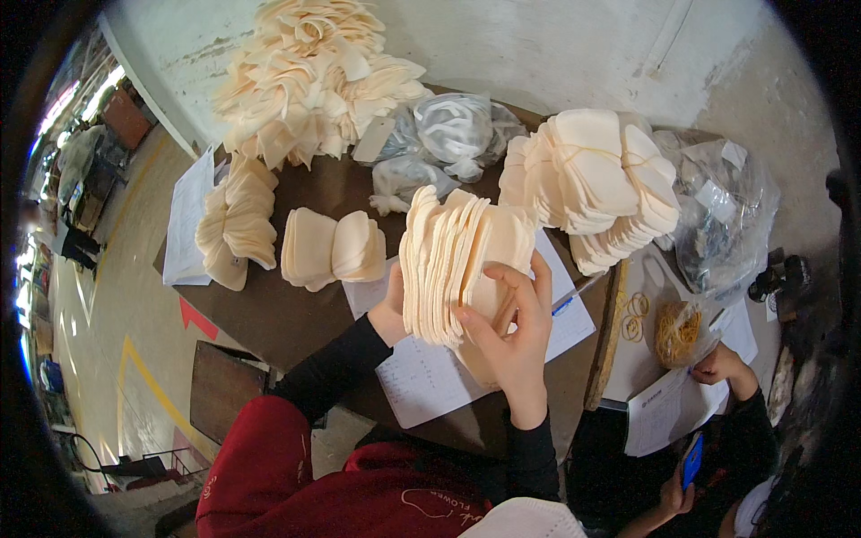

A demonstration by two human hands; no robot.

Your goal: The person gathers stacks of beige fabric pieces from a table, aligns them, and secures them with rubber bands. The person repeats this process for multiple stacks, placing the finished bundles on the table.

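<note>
A thick stack of flat, cream foam-like pieces (444, 260) stands on edge between my two hands above the table. My left hand (389, 309) supports it from the left, its fingers hidden behind the stack. My right hand (520, 332) grips the right side, thumb and index finger pressed at the edges of the pieces, the other fingers curled round the outer face. Under the stack lie white printed sheets (417, 381) and a blue pen (563, 306). Left of it are two bundles of similar pieces, one pinched at its middle (332, 249) and a longer one (236, 222).
A large loose heap of cream pieces (305, 81) rises at the back left. Clear plastic bags (453, 130) sit behind. Banded bundles (583, 170) are at the back right. To the right, a co-worker's hand (722, 369) rests by papers and rubber bands (677, 336); another holds a blue phone (691, 461).
</note>
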